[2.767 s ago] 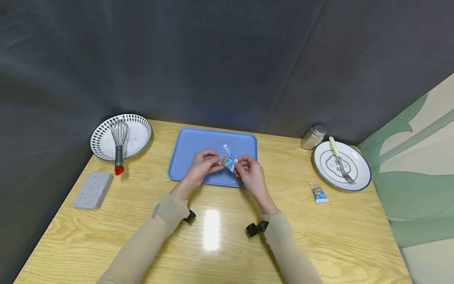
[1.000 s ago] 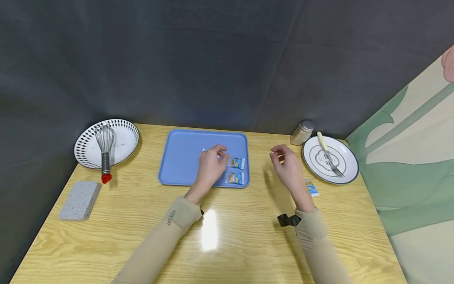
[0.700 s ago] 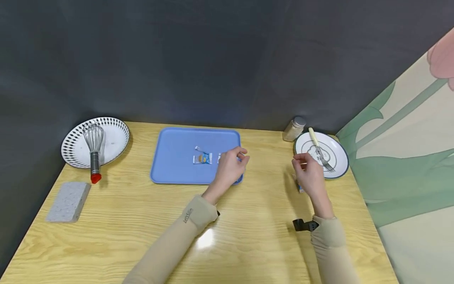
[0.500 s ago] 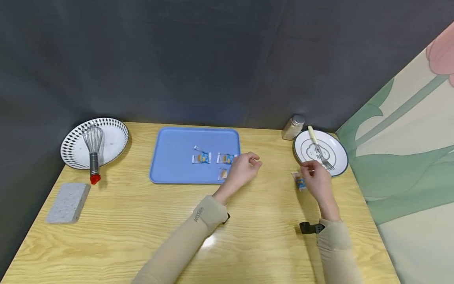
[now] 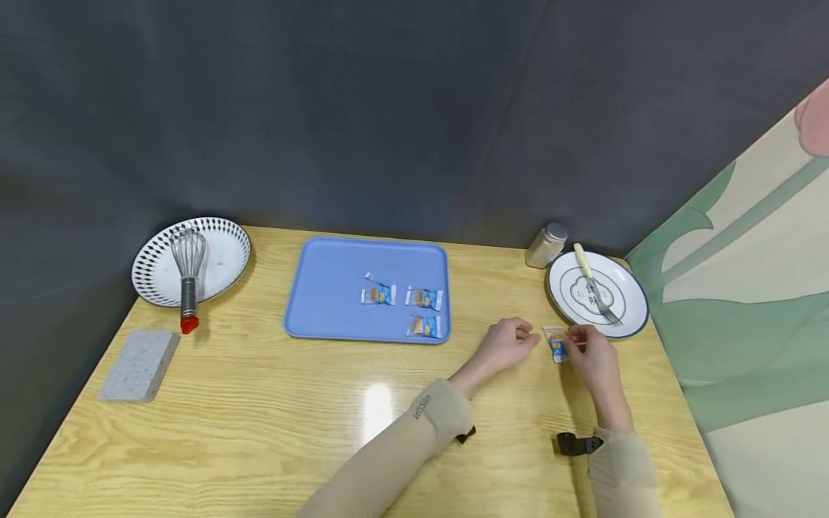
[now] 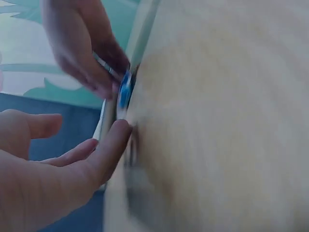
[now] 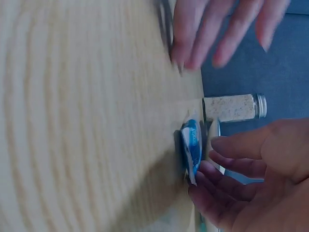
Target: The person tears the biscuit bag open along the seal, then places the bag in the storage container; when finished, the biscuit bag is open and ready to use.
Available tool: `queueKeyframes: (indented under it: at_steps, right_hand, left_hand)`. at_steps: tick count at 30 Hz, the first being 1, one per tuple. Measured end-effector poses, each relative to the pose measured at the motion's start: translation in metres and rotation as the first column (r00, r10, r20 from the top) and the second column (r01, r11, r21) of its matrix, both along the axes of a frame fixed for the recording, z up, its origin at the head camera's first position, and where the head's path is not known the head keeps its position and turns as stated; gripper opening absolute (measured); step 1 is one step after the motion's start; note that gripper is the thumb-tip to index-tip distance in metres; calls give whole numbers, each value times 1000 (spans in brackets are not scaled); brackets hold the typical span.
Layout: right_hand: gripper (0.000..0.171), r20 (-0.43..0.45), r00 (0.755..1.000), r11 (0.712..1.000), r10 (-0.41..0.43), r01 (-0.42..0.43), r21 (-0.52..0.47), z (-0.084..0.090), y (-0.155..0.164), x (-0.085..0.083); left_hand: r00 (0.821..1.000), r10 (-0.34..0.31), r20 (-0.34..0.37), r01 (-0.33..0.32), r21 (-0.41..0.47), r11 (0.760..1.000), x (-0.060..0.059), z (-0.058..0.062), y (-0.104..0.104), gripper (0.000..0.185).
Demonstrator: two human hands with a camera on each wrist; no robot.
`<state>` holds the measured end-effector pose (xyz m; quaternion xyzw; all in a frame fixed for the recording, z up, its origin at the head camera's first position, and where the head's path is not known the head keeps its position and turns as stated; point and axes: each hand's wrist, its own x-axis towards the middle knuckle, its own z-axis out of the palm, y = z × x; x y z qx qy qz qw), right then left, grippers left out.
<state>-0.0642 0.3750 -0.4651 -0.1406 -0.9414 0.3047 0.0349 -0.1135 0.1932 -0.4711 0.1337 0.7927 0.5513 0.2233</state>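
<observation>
A small individually wrapped snack packet (image 5: 556,344), blue and clear, lies on the wooden table just in front of the right-hand plate. My right hand (image 5: 592,357) is at its right edge; in the right wrist view the fingertips (image 7: 205,195) touch or nearly touch the packet's end, with the thumb apart from it. To the packet's left, my left hand (image 5: 508,342) holds nothing, its fingers loosely bent and a short gap away. Three similar packets lie on the blue tray (image 5: 330,309): one near its middle (image 5: 378,293), one at right (image 5: 424,298), one nearer the front (image 5: 425,326).
At right stand a white plate (image 5: 570,288) bearing a fork (image 5: 592,284), and a spice jar (image 5: 547,245) beside it. At left are a patterned plate (image 5: 227,252) with a whisk (image 5: 188,280) and a grey block (image 5: 140,365). A dark curtain (image 5: 363,115) rises behind.
Both hands held a packet over the tray at first; that packet now lies on the tray. My hands have moved right, to either side of the packet near the plate.
</observation>
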Motion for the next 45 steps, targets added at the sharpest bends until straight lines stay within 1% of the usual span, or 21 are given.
queueKeyframes:
  at_steps: [5,8,10,15,19,22,25,27,29,32,35,36,37,38,39,42,44,45]
  right_hand:
    - [26,37,999,1000,-2,2,2,-7,1,9]
    - [29,51,999,1000,-2,2,4,-9,1,10]
    - [30,57,998,1000,-5,5,-1,-9,0,11]
    - [33,67,997,999,-24,26,-21,-11,-3,10]
    - [35,50,997,996,-59,62,-59,-12,-7,12]
    - [37,19,995,987,-94,96,-127,-9,-13,14]
    - [41,-16,991,965,-130,123,-234,-4,-21,13]
    - [43,-37,989,936,-143,123,-331,-1,-28,10]
    - [45,-55,988,901,-145,109,-421,1,-34,6]
    - [46,-77,987,818,-141,72,-571,5,-43,3]
    - [47,-91,988,725,-123,27,-688,8,-53,3]
    - [46,-92,989,708,-112,15,-706,10,-56,3]
    - [46,-96,990,698,-100,2,-716,11,-60,4]
    - [46,-96,992,694,-85,-11,-720,11,-64,3]
    - [45,-100,992,697,-71,-23,-717,12,-69,3]
    - [43,-110,993,727,-41,-46,-685,13,-83,3]
    - [42,-110,994,736,-25,-56,-675,13,-92,3]
    - [43,-108,994,736,-20,-58,-675,13,-96,4]
  left_hand:
    - [997,10,74,-16,72,997,16,-6,20,36]
    - [992,20,123,-34,110,993,23,-8,25,34]
    - [990,22,139,-39,118,992,26,-9,28,32]
    - [986,35,163,-57,135,989,29,-11,31,30]
    - [980,41,195,-81,206,975,29,-14,25,30]
    - [981,43,191,-95,273,957,26,-15,15,31]
    - [984,60,169,-116,345,931,18,-15,3,30]
    - [985,71,156,-127,388,913,11,-16,-5,27]
    - [984,78,162,-140,414,899,4,-15,-14,26]
    - [980,76,184,-150,428,891,-4,-14,-28,27]
    - [974,81,211,-168,436,884,-11,-12,-41,28]
    - [972,82,219,-173,438,882,-14,-12,-45,29]
    - [971,84,224,-177,436,883,-16,-11,-49,28]
    - [969,87,231,-183,435,882,-19,-11,-54,27]
    - [968,89,234,-185,431,883,-22,-10,-58,26]
    - [970,70,233,-164,413,896,-30,-8,-68,23]
    - [972,59,228,-149,401,904,-34,-6,-73,21]
    - [973,52,224,-139,392,909,-36,-5,-75,21]
